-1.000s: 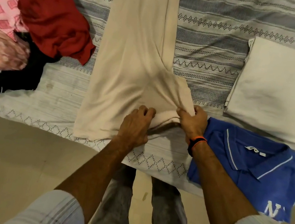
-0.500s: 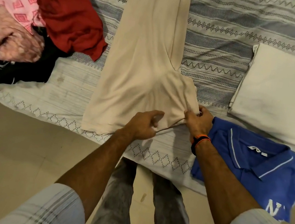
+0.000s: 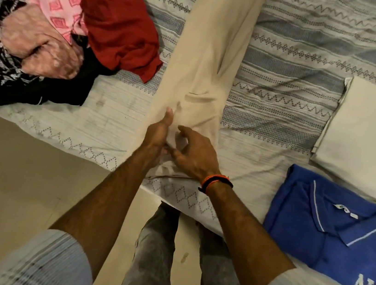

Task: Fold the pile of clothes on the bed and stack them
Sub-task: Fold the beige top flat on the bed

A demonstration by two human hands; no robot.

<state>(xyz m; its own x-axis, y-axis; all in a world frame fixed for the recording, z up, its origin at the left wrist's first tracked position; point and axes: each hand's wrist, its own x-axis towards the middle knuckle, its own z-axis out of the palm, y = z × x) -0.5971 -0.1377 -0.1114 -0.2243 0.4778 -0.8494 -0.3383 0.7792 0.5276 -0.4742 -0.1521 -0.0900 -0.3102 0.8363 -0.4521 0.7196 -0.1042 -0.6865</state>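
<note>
Fingers of left hand (image 3: 159, 133): straight, laid flat along long beige folded garment (image 3: 208, 56), pressing its near end on the striped patterned bedsheet (image 3: 302, 61). Fingers of right hand (image 3: 192, 155): loosely spread, relaxed, touching same near end; grip cannot be confirmed. Orange-and-black wristband (image 3: 216, 182) on right wrist. Left of fingers: unfolded pile, red garment (image 3: 120, 29) topmost, pink patterned cloth (image 3: 59, 1) beside it. Right of fingers: folded blue polo shirt (image 3: 337, 238); beyond it, folded white cloth (image 3: 371, 134).

Beige trousers (image 3: 201, 71) matt soft cloth; bedsheet (image 3: 290, 60) woven.
</note>
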